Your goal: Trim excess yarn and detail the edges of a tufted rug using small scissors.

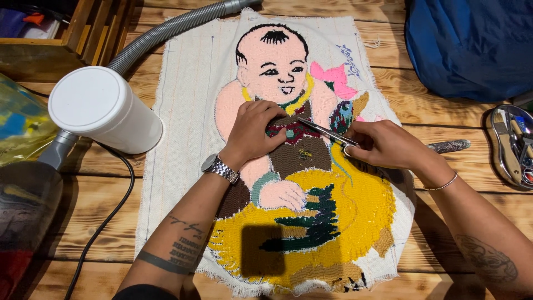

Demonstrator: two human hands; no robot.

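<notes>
Two hands at work, both mine, on one tufted rug piece lying flat at the centre of the frame on the wooden counter.

Item 1: small metal scissors, held in my right hand. My fingers are closed through and around the handles; the blades stand slightly apart. Their long axis runs from the handles at right centre up and leftward, tips pointing at the dark red and brown patch on the figure's chest. The tips lie just beside my left fingertips, nearly touching them.

Item 2: my left hand, fingers bent and pressed flat on the pile, gripping nothing, pinning the cloth at the chest patch. Wristwatch on that wrist. This hand is the nearer to the spot where the blades point.

Item 3: the rug piece itself. White backing cloth with frayed edges; pile shows a bald child figure in pink, brown garment, yellow collar, seated on a large yellow mass with green and black bars. Pink shape at upper right.

Item 4: white cylindrical canister, left of the cloth, with grey ribbed hose running to the top of the frame.

Item 5: blue bag, upper right. Open metal tin of tools, right edge.
</notes>
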